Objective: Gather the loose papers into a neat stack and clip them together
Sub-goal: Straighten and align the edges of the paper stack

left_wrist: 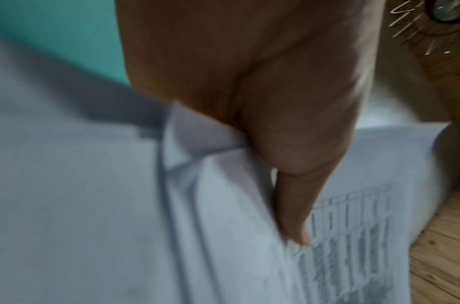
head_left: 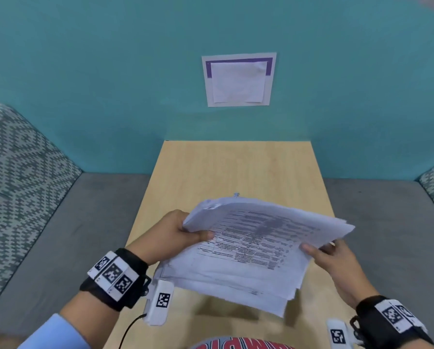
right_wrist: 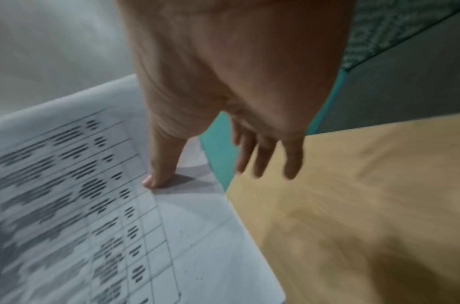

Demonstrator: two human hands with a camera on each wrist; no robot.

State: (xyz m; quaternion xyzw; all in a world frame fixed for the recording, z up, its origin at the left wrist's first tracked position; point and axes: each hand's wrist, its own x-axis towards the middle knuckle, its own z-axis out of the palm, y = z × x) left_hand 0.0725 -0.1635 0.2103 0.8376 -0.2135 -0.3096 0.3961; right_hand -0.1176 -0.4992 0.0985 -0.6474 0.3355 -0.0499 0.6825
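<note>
Above the wooden table (head_left: 236, 167), left hand (head_left: 170, 238) and right hand (head_left: 337, 260) pinch the uneven printed papers (head_left: 256, 248); gathering underway, squaring edges next, then clipping.

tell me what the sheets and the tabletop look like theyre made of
Papers: thin matte white office paper, printed with a table; they bend and fan between the left hand and right hand. Table: pale wood grain, smooth satin surface, probably laminate or veneer; which one cannot be told.
</note>
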